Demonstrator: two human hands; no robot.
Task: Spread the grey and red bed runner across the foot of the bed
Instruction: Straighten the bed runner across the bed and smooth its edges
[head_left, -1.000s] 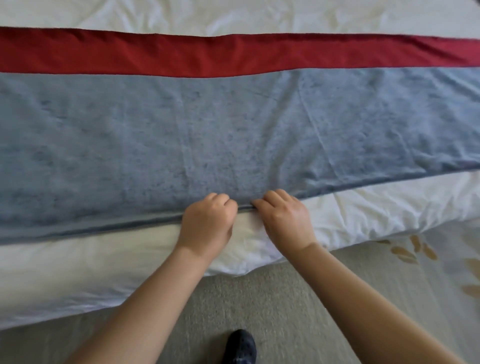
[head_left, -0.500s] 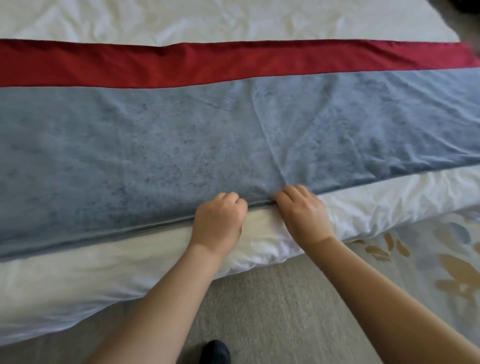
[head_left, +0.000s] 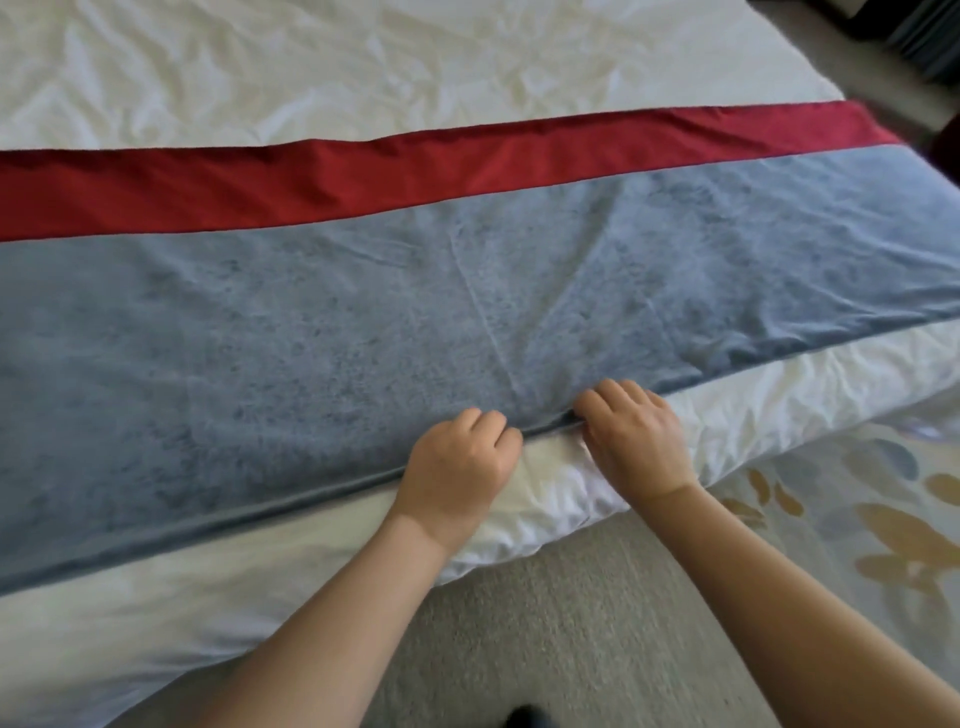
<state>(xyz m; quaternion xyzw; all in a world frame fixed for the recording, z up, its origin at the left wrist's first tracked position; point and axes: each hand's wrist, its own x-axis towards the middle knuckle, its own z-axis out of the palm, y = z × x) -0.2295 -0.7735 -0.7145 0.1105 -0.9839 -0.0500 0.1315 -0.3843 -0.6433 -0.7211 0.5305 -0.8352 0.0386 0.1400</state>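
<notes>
Across the middle of the head view, from the left edge to the upper right, the bed runner (head_left: 363, 338) lies over a white duvet (head_left: 156, 597), its wide grey field nearest the person and its narrow red band (head_left: 363, 182) along the far side. At lower centre the left hand (head_left: 457, 467) and the right hand (head_left: 636, 441) sit close together on the near hem, knuckles up, fingers curled and bunched so that each pinches the grey edge; the fingertips themselves are tucked out of sight. The grey cloth looks like a napped, velvety pile with mottled shading, and fine creases fan out from the hands toward the upper right; the red band is smoother with a slight sheen. The runner should be soft, limp and fairly light, likely to drag the puffy, crumpled duvet with it, so short tugs at the stitched hem, with the hands moved apart along it, seem the best hold. Below the bed lies a plain beige carpet (head_left: 571, 623), and at lower right a rug with leaf shapes (head_left: 857, 519).
</notes>
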